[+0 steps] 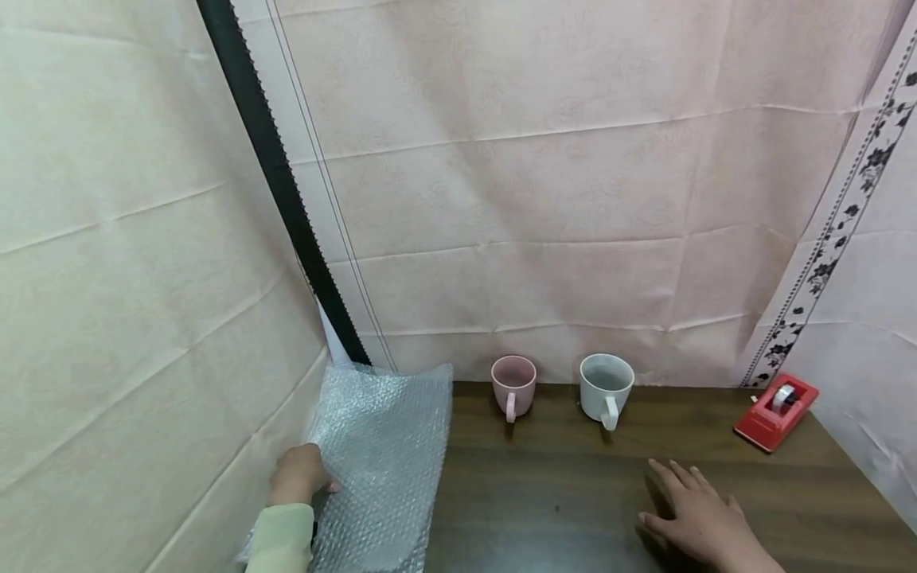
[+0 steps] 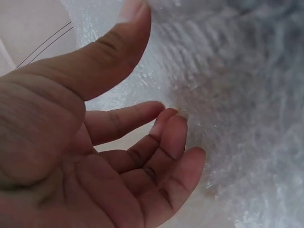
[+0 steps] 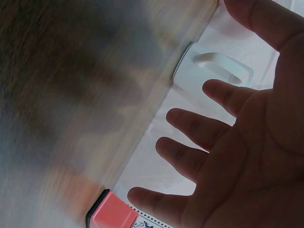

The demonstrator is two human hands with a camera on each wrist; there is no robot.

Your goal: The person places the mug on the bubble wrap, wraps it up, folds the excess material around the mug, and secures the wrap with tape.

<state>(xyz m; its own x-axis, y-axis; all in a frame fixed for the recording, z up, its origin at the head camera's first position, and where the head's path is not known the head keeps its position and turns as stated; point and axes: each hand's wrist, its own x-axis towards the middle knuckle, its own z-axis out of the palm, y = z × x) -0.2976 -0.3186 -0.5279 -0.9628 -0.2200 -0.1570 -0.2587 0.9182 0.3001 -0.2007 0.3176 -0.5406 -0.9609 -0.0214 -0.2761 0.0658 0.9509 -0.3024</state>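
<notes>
A sheet of bubble wrap lies at the left end of the table, reaching up to the back wall. My left hand is at its left side. In the left wrist view, the fingers bend loosely with their tips right at the bubble wrap, and the thumb stands apart from them. My right hand spreads its fingers low over the table on the right and holds nothing. The white mug and the red tape dispenser are the things nearest to it.
A pink mug stands left of the white one, near the back edge of the dark wooden table. Pale cloth hangs behind the table, with more along the left and right sides.
</notes>
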